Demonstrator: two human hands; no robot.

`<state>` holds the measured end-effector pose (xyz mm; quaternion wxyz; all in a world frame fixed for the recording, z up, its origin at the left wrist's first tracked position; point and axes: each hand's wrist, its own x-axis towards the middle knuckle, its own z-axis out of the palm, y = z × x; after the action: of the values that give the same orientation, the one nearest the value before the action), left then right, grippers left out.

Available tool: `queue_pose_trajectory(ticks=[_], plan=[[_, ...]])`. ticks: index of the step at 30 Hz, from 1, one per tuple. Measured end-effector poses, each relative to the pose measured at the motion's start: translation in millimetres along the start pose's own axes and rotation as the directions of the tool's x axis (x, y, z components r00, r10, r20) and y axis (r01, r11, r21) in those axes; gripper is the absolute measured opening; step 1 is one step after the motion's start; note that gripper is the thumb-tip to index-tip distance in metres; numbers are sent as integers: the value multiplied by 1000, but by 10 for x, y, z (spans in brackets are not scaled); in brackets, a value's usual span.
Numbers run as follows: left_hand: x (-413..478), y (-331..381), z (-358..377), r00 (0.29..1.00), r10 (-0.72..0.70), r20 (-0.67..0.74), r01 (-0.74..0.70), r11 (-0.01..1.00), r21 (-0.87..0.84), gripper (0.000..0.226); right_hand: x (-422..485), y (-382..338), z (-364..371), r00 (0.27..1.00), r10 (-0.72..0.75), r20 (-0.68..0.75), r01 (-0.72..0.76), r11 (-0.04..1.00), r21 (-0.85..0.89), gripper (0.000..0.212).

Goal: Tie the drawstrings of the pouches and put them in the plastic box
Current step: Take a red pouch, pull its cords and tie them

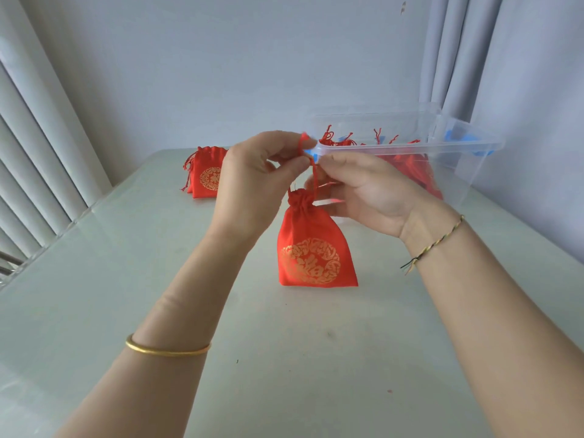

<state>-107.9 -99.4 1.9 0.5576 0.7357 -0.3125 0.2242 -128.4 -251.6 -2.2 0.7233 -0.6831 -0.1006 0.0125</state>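
Pale, glossy table (94,279) across the lower frame, marked with a few small dark specks (329,335) near the middle. Behind it, plain light wall (252,58) with a small dark mark (403,7) high up. Hanging at far left, white pleated curtain (38,137); at upper right, a second white curtain (458,52). Metal bar (9,259) just past the table's left edge. Low left, gold bangle (167,349); at right, thin braided cord bracelet (436,243) with loose dark ends.

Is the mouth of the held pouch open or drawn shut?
Drawn shut: the pouch is bunched into tight pleats at its top, under the drawstring pulled up from it. Knot tied or not: cannot tell.
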Motion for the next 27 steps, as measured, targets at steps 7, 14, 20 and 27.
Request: queue_pose_trajectory(ticks=[7, 14, 20, 27], plan=[[20, -48, -42, 963, -268, 36, 270, 948, -168, 14, 21, -17, -47, 968, -19, -250, 71, 977, 201, 37], [35, -127, -65, 915, -403, -22, 400, 913, -79, 25, 34, 2, -11, 975, -4, -224, 111, 878, 465, 38], [79, -175, -101, 858, -508, -75, 480, 845, -236, 31, 68, 77, -29, 941, -1, -338, 114, 943, 313, 35], [46, -124, -94, 853, -488, 188, 501, 662, -558, 34, 75, 179, 51, 884, -46, -465, 34, 999, -34, 37]])
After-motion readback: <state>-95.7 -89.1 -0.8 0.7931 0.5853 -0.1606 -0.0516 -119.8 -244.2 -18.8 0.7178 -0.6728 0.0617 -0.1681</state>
